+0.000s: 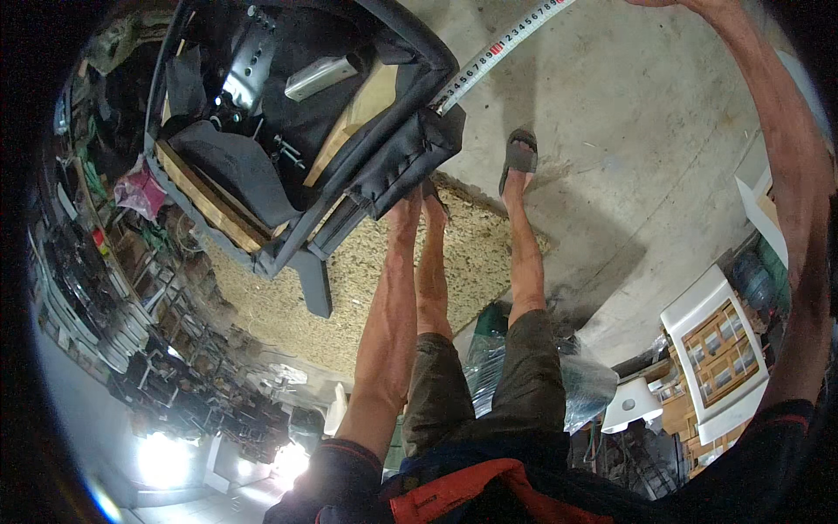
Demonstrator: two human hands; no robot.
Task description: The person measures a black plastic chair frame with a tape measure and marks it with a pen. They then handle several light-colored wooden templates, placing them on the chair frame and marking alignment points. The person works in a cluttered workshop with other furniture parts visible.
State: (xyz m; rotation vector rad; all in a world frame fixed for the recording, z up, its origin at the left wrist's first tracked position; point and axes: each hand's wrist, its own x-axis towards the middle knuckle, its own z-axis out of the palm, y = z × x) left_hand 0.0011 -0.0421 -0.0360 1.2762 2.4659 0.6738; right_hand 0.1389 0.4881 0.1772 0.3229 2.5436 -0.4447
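Note:
An overturned black upholstered chair frame [384, 166] with wooden slats, a metal bracket [244, 65] and loose bolts fills the upper left. My left hand [407, 203] reaches under its padded corner, with the fingers hidden behind the black fabric. A white measuring tape [497, 48] runs from that corner up to the top edge. My right arm stretches up the right side. Only the heel of my right hand [672, 3] shows at the top edge, a little apart from where the tape leaves the picture.
My legs and sandalled feet [521, 155] stand on a beige speckled mat [471, 253] on the concrete floor [628, 131]. A white glazed cabinet door [716, 349] and clear plastic wrap [589, 384] lie at the lower right. Stacked furniture clutter [131, 306] lines the left.

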